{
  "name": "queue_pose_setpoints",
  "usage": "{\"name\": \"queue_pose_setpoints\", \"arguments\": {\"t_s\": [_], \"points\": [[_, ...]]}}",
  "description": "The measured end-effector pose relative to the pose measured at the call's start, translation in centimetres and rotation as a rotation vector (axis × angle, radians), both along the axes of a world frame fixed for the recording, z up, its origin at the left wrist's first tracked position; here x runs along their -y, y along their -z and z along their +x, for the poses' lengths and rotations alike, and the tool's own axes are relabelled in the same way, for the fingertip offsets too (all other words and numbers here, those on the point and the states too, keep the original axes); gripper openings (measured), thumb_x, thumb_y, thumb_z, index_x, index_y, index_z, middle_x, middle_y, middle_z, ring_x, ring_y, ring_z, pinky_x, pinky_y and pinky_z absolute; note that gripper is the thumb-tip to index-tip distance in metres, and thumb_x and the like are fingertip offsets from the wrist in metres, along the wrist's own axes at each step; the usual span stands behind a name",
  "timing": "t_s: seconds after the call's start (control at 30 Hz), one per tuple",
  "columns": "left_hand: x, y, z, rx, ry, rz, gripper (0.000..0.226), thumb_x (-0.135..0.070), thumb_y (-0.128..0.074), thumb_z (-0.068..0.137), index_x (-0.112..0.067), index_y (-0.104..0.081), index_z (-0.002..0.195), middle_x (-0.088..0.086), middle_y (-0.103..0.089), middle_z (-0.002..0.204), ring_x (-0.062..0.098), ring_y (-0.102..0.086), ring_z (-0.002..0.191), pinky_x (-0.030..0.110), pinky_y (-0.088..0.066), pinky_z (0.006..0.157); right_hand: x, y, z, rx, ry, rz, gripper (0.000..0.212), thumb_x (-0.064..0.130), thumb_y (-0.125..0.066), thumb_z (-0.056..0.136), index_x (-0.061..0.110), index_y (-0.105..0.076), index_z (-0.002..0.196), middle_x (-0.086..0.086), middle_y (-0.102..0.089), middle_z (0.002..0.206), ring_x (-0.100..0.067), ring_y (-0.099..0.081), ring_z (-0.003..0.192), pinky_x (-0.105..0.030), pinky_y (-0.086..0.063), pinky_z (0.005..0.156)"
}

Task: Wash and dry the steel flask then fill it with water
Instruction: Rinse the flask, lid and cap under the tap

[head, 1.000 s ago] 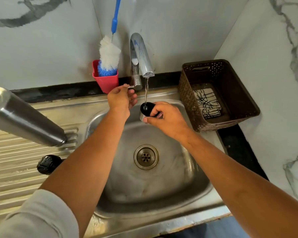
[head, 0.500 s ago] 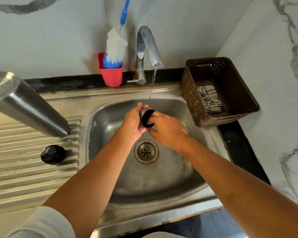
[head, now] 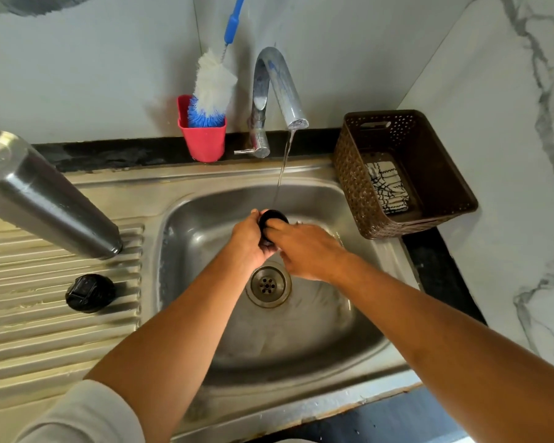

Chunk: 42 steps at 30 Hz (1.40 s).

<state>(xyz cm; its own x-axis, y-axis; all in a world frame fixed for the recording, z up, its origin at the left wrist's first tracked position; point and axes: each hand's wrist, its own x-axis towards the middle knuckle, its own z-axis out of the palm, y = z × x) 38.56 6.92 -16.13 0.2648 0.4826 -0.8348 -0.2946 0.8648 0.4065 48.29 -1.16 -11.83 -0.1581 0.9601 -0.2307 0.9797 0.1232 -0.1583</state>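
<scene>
**Change of state.** One second earlier the left hand [head: 248,241] was at the tap lever [head: 245,151], and the black cap [head: 271,217] was held under the stream by the right hand [head: 304,251] alone. The lever is now released and the left hand has been brought down to the cap. The tap [head: 279,87] is left running, and a thin stream [head: 283,167] falls onto the cap.

**Grip.** The cap is grasped by both hands over the sink basin [head: 205,219], on the far side of the drain [head: 268,284]. The left fingers are curled round its left side. The right fingertips are pinched on its near right edge. Whether the cap is being rubbed or only held cannot be told.

**Position of the task item.** The steel flask [head: 45,199] is held by neither hand. It stands on the ribbed drainboard [head: 29,330] at the left, well apart from the hands. A second black cap part [head: 90,293] lies near its foot, nearer the camera.

**Meaning for the task.** Water flow is judged to be set, so both hands are free for washing. Only a fitting is under the water, and no washing of the flask body is shown. Drying and filling are judged to remain.

**Items at hand.** A bottle brush [head: 213,87] stands in a red cup [head: 202,142] to the left of the tap. A folded cloth [head: 386,187] lies in the brown basket [head: 429,139] at the right.
</scene>
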Motion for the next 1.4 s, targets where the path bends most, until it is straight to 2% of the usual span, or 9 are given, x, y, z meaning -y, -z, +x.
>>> {"name": "queue_pose_setpoints", "arguments": {"t_s": [0.2,0.37,0.5,0.7,0.83,1.03,1.17,1.27,1.4], "points": [[-1.5,2.2,0.0,-0.037,0.035,-0.056,0.045,-0.041,-0.057,0.105,-0.004,-0.061,0.130,0.019,-0.072,0.122,0.033,-0.071,0.113,0.049,-0.057,0.102,-1.3,1.7,-1.2,-0.034,0.136,-0.075,0.035,0.009,-0.070,0.085,0.019,-0.066,0.118,0.002,-0.065,0.114,-0.027,-0.070,0.094,-0.033,-0.047,0.066],[-2.1,3.1,0.6,0.001,0.046,-0.056,0.042,-0.041,-0.053,0.108,-0.005,-0.063,0.126,0.018,-0.074,0.110,0.030,-0.072,0.092,0.046,-0.061,0.071,-1.8,3.4,-0.2,0.005,0.193,-0.067,0.051,0.009,-0.068,0.089,0.024,-0.056,0.137,0.003,-0.050,0.138,-0.031,-0.068,0.099,-0.039,-0.052,0.070],[-2.1,4.5,0.9,-0.093,0.036,-0.074,0.045,-0.041,-0.060,0.104,-0.005,-0.064,0.130,0.016,-0.074,0.114,0.030,-0.073,0.096,0.041,-0.063,0.068,-2.1,4.7,-1.7,-0.149,0.292,-0.147,0.039,0.008,-0.067,0.088,0.018,-0.065,0.126,0.000,-0.059,0.125,-0.030,-0.067,0.104,-0.035,-0.052,0.074],[-2.8,4.8,0.7,-0.060,-0.004,-0.084,0.045,-0.041,-0.058,0.105,-0.007,-0.066,0.134,0.013,-0.073,0.122,0.031,-0.072,0.103,0.039,-0.064,0.070,-2.7,5.0,-1.4,-0.232,0.254,-0.145,0.049,0.006,-0.064,0.087,0.019,-0.062,0.134,0.003,-0.049,0.148,-0.029,-0.065,0.107,-0.033,-0.048,0.075],[-2.4,5.1,0.8,-0.032,-0.044,-0.117,0.042,-0.038,-0.051,0.109,-0.004,-0.061,0.133,0.014,-0.072,0.106,0.027,-0.071,0.091,0.040,-0.062,0.072,-3.3,5.6,0.0,-0.079,0.254,-0.130,0.044,0.010,-0.065,0.088,0.022,-0.064,0.130,0.001,-0.066,0.124,-0.029,-0.069,0.102,-0.034,-0.053,0.071],[-3.2,6.0,0.8,-0.081,0.016,-0.098,0.041,-0.038,-0.059,0.105,-0.006,-0.064,0.130,0.018,-0.072,0.122,0.032,-0.074,0.096,0.040,-0.063,0.057,-3.1,5.3,-0.1,-0.167,0.114,-0.171,0.038,0.006,-0.063,0.087,0.019,-0.067,0.123,0.008,-0.056,0.132,-0.027,-0.067,0.098,-0.039,-0.055,0.070],[-1.7,6.3,1.5,0.006,-0.021,-0.078,0.044,-0.037,-0.051,0.109,-0.001,-0.060,0.132,0.018,-0.073,0.113,0.028,-0.073,0.088,0.041,-0.063,0.067,-3.7,4.6,1.6,-0.001,0.103,-0.169,0.043,0.009,-0.064,0.088,0.020,-0.063,0.129,0.004,-0.059,0.134,-0.031,-0.068,0.103,-0.036,-0.047,0.068],[-2.1,6.6,1.5,-0.002,0.011,-0.053,0.040,-0.036,-0.052,0.109,-0.003,-0.064,0.127,0.018,-0.072,0.114,0.031,-0.072,0.100,0.046,-0.062,0.088,-2.7,4.9,0.9,-0.048,0.006,-0.164,0.052,0.005,-0.068,0.087,0.020,-0.057,0.136,0.006,-0.051,0.141,-0.032,-0.069,0.097,-0.037,-0.047,0.066],[-2.2,6.1,1.5,-0.028,0.021,-0.036,0.035,-0.035,-0.052,0.109,-0.005,-0.061,0.125,0.021,-0.072,0.117,0.032,-0.073,0.096,0.046,-0.062,0.067,-2.3,4.9,1.5,0.106,0.084,-0.125,0.057,0.002,-0.064,0.087,0.022,-0.058,0.140,0.003,-0.054,0.140,-0.032,-0.070,0.101,-0.042,-0.057,0.079]]}}
